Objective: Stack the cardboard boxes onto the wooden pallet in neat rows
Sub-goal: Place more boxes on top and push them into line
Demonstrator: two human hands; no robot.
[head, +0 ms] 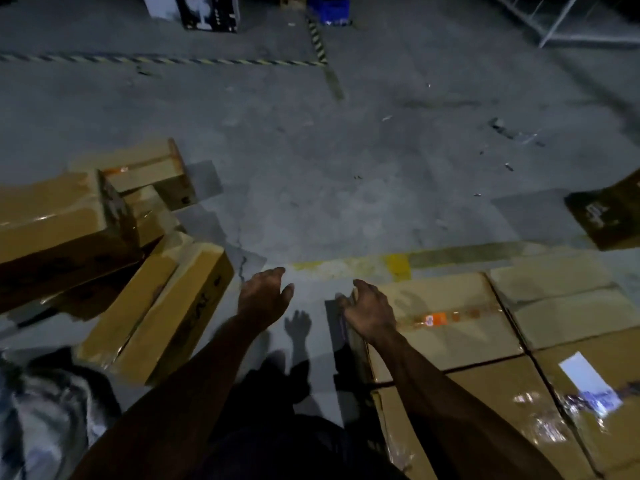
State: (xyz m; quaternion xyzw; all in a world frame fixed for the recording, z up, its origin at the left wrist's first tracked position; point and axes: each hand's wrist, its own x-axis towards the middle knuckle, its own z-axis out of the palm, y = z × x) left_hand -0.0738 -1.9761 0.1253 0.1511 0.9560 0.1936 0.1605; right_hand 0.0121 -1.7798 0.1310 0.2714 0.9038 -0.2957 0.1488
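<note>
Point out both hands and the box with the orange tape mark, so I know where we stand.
left hand (pixel 265 296), head view, back of the hand, held over the floor.
right hand (pixel 369 311), head view, back of the hand, at the box's left edge.
box with the orange tape mark (pixel 450 337), head view, its top face.

Tan cardboard boxes (pixel 446 317), orange tape; grey floor (pixel 346 150), yellow-black striped line (pixel 318 39).

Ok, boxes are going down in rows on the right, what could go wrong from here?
The loose pile on the left lies tilted and overlapping; pulling one box out could tip the others. The right hand rests at the corner of the stacked box with the orange label; fingers could get pinched when the next box lands beside it. Dim light and floor debris may cause a trip.
</note>
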